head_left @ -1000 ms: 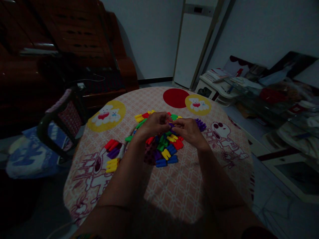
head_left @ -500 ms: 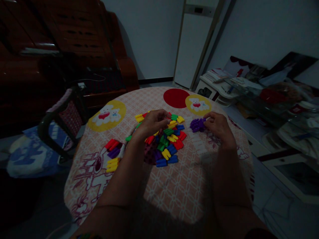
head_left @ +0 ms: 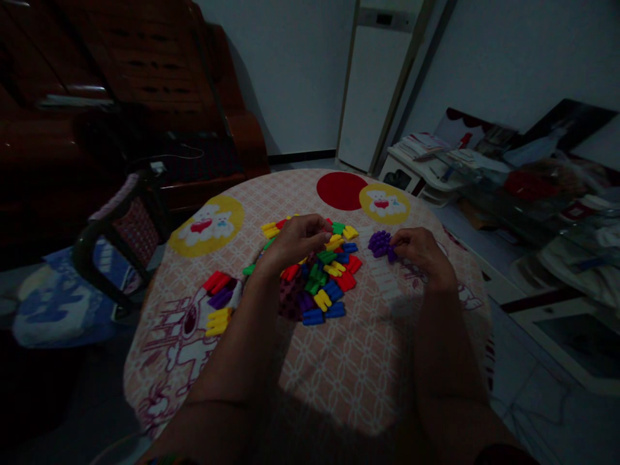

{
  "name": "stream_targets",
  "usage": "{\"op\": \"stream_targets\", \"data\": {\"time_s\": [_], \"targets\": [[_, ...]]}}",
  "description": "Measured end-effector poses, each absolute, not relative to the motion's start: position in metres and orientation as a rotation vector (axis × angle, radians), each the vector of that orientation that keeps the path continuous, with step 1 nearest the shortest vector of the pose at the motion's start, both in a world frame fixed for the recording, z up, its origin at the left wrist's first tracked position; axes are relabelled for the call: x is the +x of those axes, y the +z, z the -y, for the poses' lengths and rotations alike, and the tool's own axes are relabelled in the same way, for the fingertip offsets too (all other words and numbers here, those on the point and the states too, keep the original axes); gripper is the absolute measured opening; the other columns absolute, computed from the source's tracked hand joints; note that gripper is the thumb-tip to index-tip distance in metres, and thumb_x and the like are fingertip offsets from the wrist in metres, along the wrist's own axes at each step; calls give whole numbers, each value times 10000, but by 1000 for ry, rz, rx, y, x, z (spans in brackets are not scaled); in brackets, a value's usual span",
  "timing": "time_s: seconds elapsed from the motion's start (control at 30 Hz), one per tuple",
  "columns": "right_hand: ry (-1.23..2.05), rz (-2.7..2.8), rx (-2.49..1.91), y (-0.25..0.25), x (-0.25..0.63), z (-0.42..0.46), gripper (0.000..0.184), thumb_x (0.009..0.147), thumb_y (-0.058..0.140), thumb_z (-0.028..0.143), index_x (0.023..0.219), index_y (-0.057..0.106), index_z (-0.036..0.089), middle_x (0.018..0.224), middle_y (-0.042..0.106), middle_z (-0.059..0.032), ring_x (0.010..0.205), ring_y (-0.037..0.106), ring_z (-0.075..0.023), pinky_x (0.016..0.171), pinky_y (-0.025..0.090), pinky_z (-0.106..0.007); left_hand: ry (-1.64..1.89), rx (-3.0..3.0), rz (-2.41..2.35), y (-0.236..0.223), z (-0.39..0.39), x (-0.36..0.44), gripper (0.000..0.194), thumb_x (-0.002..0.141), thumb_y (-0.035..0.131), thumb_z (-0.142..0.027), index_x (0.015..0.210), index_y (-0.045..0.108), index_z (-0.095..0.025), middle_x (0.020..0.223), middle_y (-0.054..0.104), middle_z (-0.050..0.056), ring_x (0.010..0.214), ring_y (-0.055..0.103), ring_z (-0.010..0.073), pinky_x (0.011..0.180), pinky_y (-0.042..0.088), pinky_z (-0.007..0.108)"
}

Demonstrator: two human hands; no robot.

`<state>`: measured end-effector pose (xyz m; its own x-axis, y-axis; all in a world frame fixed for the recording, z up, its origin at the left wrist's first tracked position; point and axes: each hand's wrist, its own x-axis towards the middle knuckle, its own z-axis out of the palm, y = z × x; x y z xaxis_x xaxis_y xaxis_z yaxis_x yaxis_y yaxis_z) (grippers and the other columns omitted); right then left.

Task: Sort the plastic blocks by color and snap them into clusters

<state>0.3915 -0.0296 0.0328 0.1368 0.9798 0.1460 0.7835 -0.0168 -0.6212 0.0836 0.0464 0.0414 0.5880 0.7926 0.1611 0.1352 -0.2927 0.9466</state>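
Right of centre, the right hand [head_left: 420,250] has its fingers pinched on the purple blocks [head_left: 380,243], on the worktop [head_left: 339,355]. In the middle of the frame, the left hand [head_left: 300,239] is over the coloured blocks [head_left: 317,278], fingers loosely curled; whether they hold anything, I cannot tell.

Dim light, soft shadow across the near tablecloth [head_left: 334,361], edges stretched
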Motion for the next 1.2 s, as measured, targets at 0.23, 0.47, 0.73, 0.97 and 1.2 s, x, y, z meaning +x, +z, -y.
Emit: {"op": "stream_targets", "data": {"time_s": [0.23, 0.47, 0.73, 0.97, 1.2], "targets": [[529, 1660, -1849, 30, 391, 31, 285, 606, 536, 190, 763, 771, 150, 652, 698, -32, 639, 619, -170, 628, 455, -273, 787, 1776, -768, 42, -46, 82, 270, 789, 681, -383, 923, 664, -149, 721, 696, 28, 639, 656, 141, 577, 517, 238], [500, 1628, -1905, 36, 387, 35, 249, 642, 569, 183, 787, 770, 154, 680, 712, -42, 632, 627, -177, 613, 460, -270, 782, 1777, -770, 42, -46, 80, 297, 783, 686, -405, 939, 673, -153, 710, 699, 23, 640, 677, 167, 582, 533, 260], [-2, 1466, -2276, 25, 379, 45, 288, 852, 608, 370, 748, 760, 149, 778, 761, -122, 759, 690, -226, 695, 464, -294, 850, 1683, -826, 57, -43, 67, 275, 778, 703, -358, 951, 670, -147, 740, 725, 42, 636, 705, 175, 583, 563, 272], [39, 1729, -2585, 7, 360, 46, 357, 905, 637, 445, 820, 793, 135, 879, 774, -168, 841, 718, -255, 695, 466, -297, 888, 1713, -844, 60, -44, 62, 297, 770, 727, -390, 932, 681, -145, 732, 727, 39, 642, 705, 173, 572, 544, 252], [3, 1754, -2585, 12, 356, 50, 341, 952, 582, 377, 877, 801, 127, 931, 774, -184, 879, 723, -262, 724, 469, -300, 889, 1748, -848, 56, -47, 60, 303, 776, 714, -397, 945, 693, -147, 755, 734, 44, 667, 703, 170, 607, 548, 255]]}}
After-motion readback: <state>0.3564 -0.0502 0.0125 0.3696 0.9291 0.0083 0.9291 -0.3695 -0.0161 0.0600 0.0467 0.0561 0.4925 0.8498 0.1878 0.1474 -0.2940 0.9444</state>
